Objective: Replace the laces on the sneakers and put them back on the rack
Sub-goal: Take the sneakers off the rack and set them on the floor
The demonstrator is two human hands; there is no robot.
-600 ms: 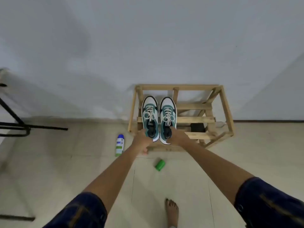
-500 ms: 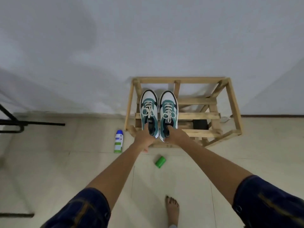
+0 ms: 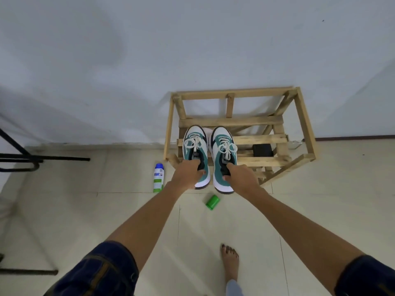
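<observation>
Spray bottle: floor, left of rack. Left hand: grip closed on left sneaker heel. Right hand: grip closed on right sneaker heel. Both laced, toes over wooden rack slats, near edge. Risk: heels overhang; released early, sneakers could tip to floor.

Both arms extended forward; left hand and right hand side by side, fingers curled, each gripping a sneaker heel.
</observation>
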